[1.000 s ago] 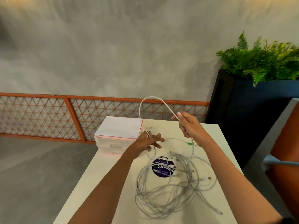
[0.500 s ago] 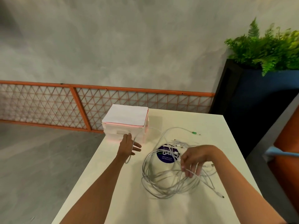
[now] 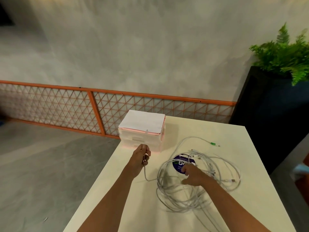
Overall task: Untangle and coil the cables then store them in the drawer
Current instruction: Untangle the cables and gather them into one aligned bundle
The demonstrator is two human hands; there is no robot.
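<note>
Up close, the left hand (image 3: 141, 159) has its fingers (image 3: 147, 152) pinched shut on one white cable end (image 3: 145, 171), which trails down from the fist and curves right toward the pile. The right hand (image 3: 194, 176) lies spread, fingers open, on top of the tangled white cables (image 3: 197, 181), gripping nothing. That heap sits loose on the pale desk (image 3: 127, 198), partly covering a round blue sticker (image 3: 181, 163). One strand loops out to a green-tipped plug (image 3: 214, 143) farther back. Just beyond the left hand stands a small pink-and-white drawer unit (image 3: 142, 131), its drawers closed.
</note>
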